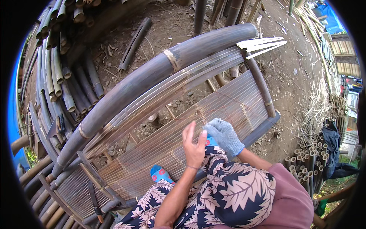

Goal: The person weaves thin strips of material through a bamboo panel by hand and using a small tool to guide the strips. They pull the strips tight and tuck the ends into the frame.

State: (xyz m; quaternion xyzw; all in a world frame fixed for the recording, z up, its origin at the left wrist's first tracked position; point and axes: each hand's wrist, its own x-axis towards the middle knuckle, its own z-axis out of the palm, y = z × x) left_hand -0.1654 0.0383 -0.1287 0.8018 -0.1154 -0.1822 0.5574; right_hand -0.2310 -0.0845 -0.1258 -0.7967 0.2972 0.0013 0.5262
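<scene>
Beneath me is a long bamboo bench with a slatted seat (137, 171) and a thick dark bamboo pole (126, 84) along its far side. My bare left hand (194, 149) is raised over the seat, its fingers apart and slightly blurred. Close on its right, my right hand (224, 134) wears a grey knit glove; its fingers are curled together, and what they may hold is hidden. A thin reddish strand (236, 100) loops over the slats near both hands; I cannot tell whether either hand grips it.
Pale split strips (263, 45) stick out past the bench's far right end. A dark long-bladed tool (93, 200) lies on the left slats. Bamboo poles (57, 76) are stacked at the left, and cut bamboo lengths (308, 164) stand at the right. A split bamboo piece (135, 44) lies on the ground.
</scene>
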